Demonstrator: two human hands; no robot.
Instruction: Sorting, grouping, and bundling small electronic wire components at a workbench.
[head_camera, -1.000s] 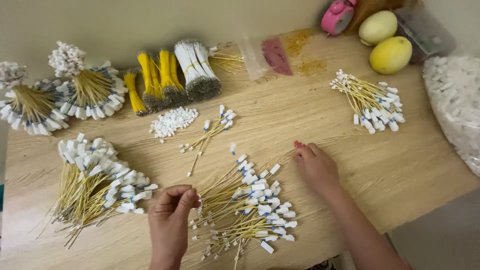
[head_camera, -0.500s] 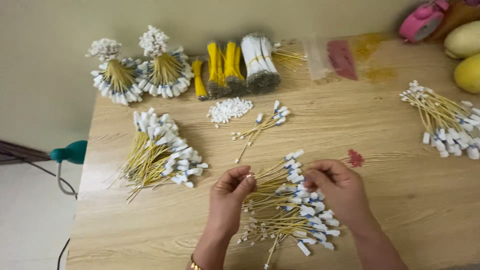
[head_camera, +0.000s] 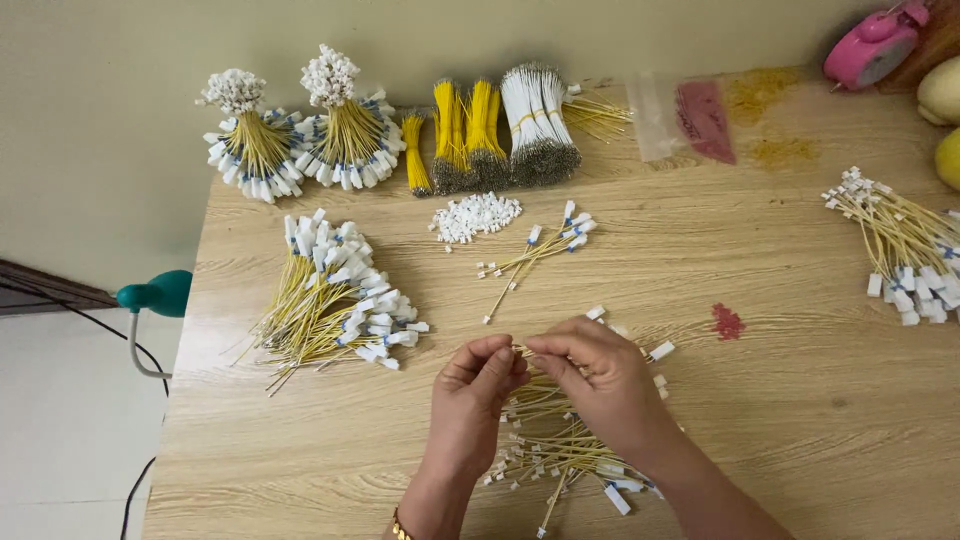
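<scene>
Wooden worktop (head_camera: 780, 330), near edge: a loose pile of yellow wires (head_camera: 560, 440) with white connectors lies right under both hands. Left hand (head_camera: 475, 395) and right hand (head_camera: 600, 375) meet fingertip to fingertip above it — each pinched narrow on what seems to be one thin wire, though the wire itself is hard to make out. A larger sorted heap (head_camera: 335, 295) sits toward the left edge — nearer the left hand.
</scene>
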